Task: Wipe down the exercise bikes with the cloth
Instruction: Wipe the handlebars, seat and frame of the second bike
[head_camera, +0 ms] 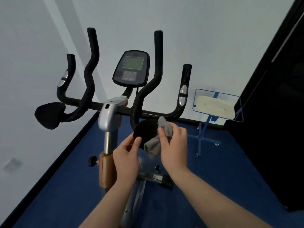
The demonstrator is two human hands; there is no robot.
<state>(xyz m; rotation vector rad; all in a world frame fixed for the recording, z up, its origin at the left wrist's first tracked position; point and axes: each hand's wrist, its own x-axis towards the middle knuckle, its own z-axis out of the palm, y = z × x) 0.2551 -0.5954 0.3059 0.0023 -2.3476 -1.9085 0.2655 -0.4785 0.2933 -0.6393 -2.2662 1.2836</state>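
- Gripping the grey cloth [158, 142] in curled fingers, the right hand [172, 145] rubbed the bike's black elbow pad [144, 130].
- The left hand [126, 155] pinched the pad's near edge.
- Steadying the pad there probably allowed firmer, overlapping strokes.

Grey cloth [158, 142], black handlebars [92, 63] and elbow pad [145, 130], silver-and-orange bike post [108, 122], blue floor [213, 178].
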